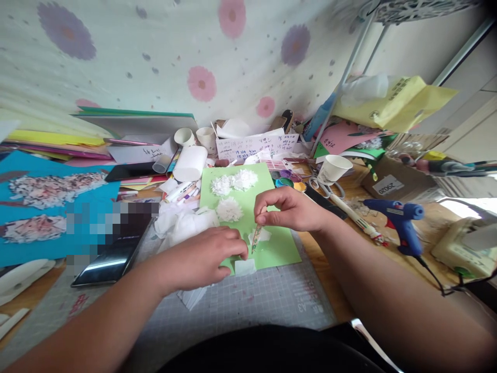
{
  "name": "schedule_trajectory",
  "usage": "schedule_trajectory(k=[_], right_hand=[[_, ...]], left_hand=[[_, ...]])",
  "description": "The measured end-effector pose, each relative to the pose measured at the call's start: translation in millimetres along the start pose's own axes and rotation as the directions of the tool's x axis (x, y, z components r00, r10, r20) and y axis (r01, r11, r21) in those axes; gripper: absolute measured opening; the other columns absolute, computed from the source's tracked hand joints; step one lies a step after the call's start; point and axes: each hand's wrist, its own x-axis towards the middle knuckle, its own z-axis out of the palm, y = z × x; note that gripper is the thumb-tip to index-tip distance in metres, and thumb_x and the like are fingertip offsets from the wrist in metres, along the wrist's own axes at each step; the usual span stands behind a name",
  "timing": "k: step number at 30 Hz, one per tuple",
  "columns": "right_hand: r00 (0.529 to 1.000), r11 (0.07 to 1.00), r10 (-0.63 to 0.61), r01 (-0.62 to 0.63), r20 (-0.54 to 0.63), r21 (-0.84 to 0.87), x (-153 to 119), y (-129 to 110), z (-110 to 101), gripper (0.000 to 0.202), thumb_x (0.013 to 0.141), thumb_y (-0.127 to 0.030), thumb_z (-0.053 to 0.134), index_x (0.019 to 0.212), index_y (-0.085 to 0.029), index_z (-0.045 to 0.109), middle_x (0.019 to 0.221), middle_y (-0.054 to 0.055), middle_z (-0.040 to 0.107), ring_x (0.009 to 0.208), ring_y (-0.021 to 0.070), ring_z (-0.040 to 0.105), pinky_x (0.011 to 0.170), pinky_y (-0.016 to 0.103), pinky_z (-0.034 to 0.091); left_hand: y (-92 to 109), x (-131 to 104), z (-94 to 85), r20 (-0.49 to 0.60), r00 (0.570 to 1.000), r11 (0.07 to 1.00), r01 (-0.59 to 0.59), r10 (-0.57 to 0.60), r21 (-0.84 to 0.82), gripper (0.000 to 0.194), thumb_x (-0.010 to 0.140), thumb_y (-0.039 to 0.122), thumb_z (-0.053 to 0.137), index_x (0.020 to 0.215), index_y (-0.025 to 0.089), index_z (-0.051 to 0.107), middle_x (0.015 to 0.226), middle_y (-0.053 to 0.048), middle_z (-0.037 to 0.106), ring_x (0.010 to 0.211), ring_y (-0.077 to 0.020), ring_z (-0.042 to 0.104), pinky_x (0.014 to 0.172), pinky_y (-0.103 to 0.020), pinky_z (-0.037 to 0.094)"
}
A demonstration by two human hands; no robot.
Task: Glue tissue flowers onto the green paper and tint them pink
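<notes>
Head view: I read the right hand (pixel 285 209) pinching a patterned stick (pixel 255 238), tip down over the green sheet (pixel 285 249), presumably for fine control. Left hand (pixel 209 254), fingers curled, sits near the white paper square (pixel 245 267); its grip I cannot tell.

One head-worn camera looks forward and down, close over both hands (pixel 285 210) and the table (pixel 320 259).
</notes>
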Motion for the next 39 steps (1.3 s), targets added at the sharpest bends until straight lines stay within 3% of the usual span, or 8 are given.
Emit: schedule_trajectory(k=[3,7,12,17,21,25,32,39], right_hand=[[1.000,1.000,0.004,-0.003,0.030,-0.026,0.3,-0.2,0.4,0.011,0.081,-0.020,0.064,0.073,-0.012,0.062,0.068,0.001,0.060,0.063,0.0094,0.052,0.063,0.024,0.044],[0.999,1.000,0.002,-0.001,0.040,-0.026,0.6,0.2,1.3,0.011,0.081,-0.020,0.063,0.073,-0.013,0.062,0.068,0.000,0.060,0.063,0.0094,0.052,0.062,0.024,0.043],[0.999,1.000,-0.010,0.011,0.042,-0.019,-0.4,-0.4,-0.5,0.010,0.081,-0.018,0.063,0.073,-0.012,0.062,0.069,0.001,0.060,0.063,0.0094,0.052,0.062,0.024,0.043],[0.994,0.996,-0.083,0.085,0.075,-0.022,-1.3,-0.1,-3.9,0.007,0.082,-0.016,0.063,0.076,-0.013,0.063,0.075,0.002,0.061,0.069,0.0111,0.055,0.068,0.026,0.046],[0.986,0.989,-0.149,0.149,0.070,0.010,-1.1,-1.4,0.4,0.006,0.084,-0.017,0.061,0.079,-0.014,0.062,0.085,0.006,0.064,0.081,0.0144,0.060,0.075,0.030,0.048],[0.994,0.986,-0.108,0.112,-0.033,0.124,0.6,-3.8,10.3,0.011,0.090,-0.020,0.054,0.080,-0.014,0.057,0.084,0.006,0.063,0.082,0.0149,0.063,0.073,0.030,0.049],[0.991,0.985,-0.046,0.067,-0.128,0.159,3.7,0.4,21.1,0.018,0.090,-0.031,0.055,0.083,-0.015,0.053,0.081,0.004,0.061,0.075,0.0137,0.064,0.069,0.031,0.053],[0.985,0.987,0.018,0.009,-0.170,0.160,3.4,2.0,24.7,0.023,0.091,-0.037,0.054,0.084,-0.015,0.051,0.078,0.002,0.058,0.069,0.0124,0.066,0.063,0.027,0.055]], left_hand=[[-2.2,1.7,6.0,-0.015,0.999,0.998,-0.053,0.052,-0.017,0.035,0.071,0.004,0.055,0.097,0.026,0.063,0.091,0.000,0.057,0.087,-0.0176,0.056,0.076,-0.027,0.041],[-5.9,6.6,12.4,-0.050,0.995,0.995,-0.086,0.084,-0.055,0.023,0.075,0.006,0.053,0.085,0.022,0.066,0.084,0.000,0.060,0.078,-0.0148,0.058,0.071,-0.025,0.042],[-5.8,9.7,10.8,-0.120,0.992,0.996,-0.057,0.047,-0.075,0.016,0.077,0.009,0.050,0.074,0.018,0.062,0.076,0.000,0.058,0.070,-0.0133,0.055,0.065,-0.024,0.041],[-3.6,3.9,4.8,-0.215,0.976,0.976,-0.005,-0.043,-0.220,0.012,0.075,0.010,0.048,0.075,0.019,0.057,0.083,0.000,0.058,0.076,-0.0140,0.055,0.069,-0.026,0.042],[-1.7,2.9,2.9,-0.253,0.941,0.882,0.087,-0.226,-0.463,0.008,0.078,0.016,0.048,0.075,0.019,0.055,0.076,0.002,0.057,0.069,-0.0128,0.052,0.064,-0.025,0.041],[-1.5,3.2,2.4,-0.253,0.906,0.763,0.108,-0.340,-0.637,0.006,0.079,0.020,0.052,0.073,0.019,0.052,0.066,0.005,0.051,0.060,-0.0108,0.044,0.056,-0.024,0.035],[0.9,0.8,-0.3,-0.217,0.914,0.596,0.032,-0.342,-0.802,0.007,0.080,0.023,0.056,0.075,0.018,0.052,0.066,0.004,0.053,0.065,-0.0108,0.050,0.062,-0.024,0.037],[0.1,4.7,4.8,-0.237,0.929,0.501,-0.067,-0.283,-0.863,0.020,0.073,0.023,0.066,0.081,0.020,0.048,0.074,0.006,0.054,0.075,-0.0121,0.057,0.072,-0.028,0.043]])
